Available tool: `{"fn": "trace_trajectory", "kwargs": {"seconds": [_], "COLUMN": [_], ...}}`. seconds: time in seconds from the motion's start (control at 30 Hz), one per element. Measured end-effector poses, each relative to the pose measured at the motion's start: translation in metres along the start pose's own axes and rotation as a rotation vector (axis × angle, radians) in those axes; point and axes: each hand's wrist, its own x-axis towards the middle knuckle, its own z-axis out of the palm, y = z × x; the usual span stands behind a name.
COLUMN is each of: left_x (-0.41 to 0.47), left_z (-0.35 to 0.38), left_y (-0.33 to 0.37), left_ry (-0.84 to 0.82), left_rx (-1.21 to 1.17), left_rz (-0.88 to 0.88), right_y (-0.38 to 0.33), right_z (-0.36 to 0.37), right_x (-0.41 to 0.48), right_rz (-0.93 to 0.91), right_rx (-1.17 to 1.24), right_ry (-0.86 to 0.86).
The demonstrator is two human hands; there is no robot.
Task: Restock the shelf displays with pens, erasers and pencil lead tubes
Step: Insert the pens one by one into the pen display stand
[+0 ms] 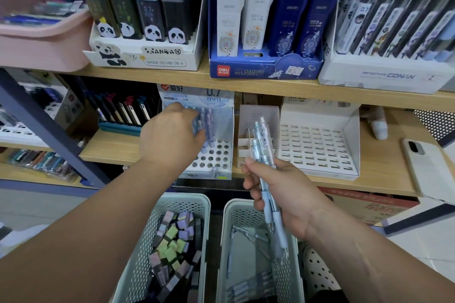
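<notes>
My right hand (pixel 283 194) grips a bundle of pale blue mechanical pencils (pixel 264 150), tips down, above the right mesh basket (pixel 229 229). My left hand (pixel 170 135) reaches into the 0.7 mm pencil display box (pixel 216 152) on the lower shelf. Its fingers are at a pale blue pencil among the few standing in the holes; the grip itself is hidden behind the hand. The left mesh basket (pixel 145 253) holds several pastel erasers (pixel 172 246). More pencils (pixel 246 288) lie in the right basket's bottom.
An empty white slotted display (pixel 317 145) and a small cardboard divider box (pixel 246 145) stand right of the pencil box. A phone (pixel 426 167) lies on the shelf's right end. Lead tube displays (pixel 147 7) fill the upper shelf, with a pink bin (pixel 41 42) at left.
</notes>
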Motion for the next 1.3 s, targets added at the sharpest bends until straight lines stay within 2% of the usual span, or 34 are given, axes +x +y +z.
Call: {"fn": "trace_trajectory", "kwargs": {"seconds": [0.07, 0.13, 0.23, 0.3, 0.37, 0.47, 0.73, 0.93, 1.07, 1.17, 1.3], "left_x": [-0.002, -0.006, -0.018, -0.029, -0.041, -0.054, -0.06, -0.054, -0.047, -0.04, -0.029], "left_z": [-0.01, -0.02, -0.025, -0.026, -0.028, -0.034, -0.04, -0.038, -0.037, -0.036, -0.037], "left_y": [-0.003, -0.005, -0.003, 0.0, 0.004, 0.011, 0.014, 0.0, -0.009, -0.014, -0.013], "left_ry": [0.075, 0.058, -0.131, -0.239, -0.35, -0.459, -0.543, -0.428, -0.273, -0.157, -0.008], "left_rx": [-0.115, -0.293, -0.731, -0.93, -1.036, -1.143, -1.288, -1.306, -1.382, -1.314, -1.194], "left_rz": [0.002, -0.089, -0.407, -0.548, -0.571, -0.516, -0.559, -0.703, -0.792, -0.76, -0.629], "right_y": [-0.001, -0.002, -0.004, -0.004, -0.002, 0.001, 0.006, 0.007, 0.012, 0.015, 0.013], "right_z": [0.0, 0.0, 0.005, 0.011, 0.018, 0.027, 0.047, 0.045, 0.04, 0.032, 0.019], "right_x": [-0.001, -0.002, -0.003, -0.005, -0.005, -0.006, -0.011, -0.007, -0.002, 0.002, 0.003], "right_rz": [0.019, 0.023, 0.006, 0.005, 0.015, 0.026, 0.04, 0.073, 0.129, 0.142, 0.111], "right_rx": [0.035, 0.062, 0.073, 0.08, 0.062, 0.023, 0.004, 0.05, -0.017, -0.027, 0.011], "right_ry": [-0.037, -0.086, -0.156, -0.196, -0.22, -0.257, -0.337, -0.244, -0.054, 0.083, 0.154]}}
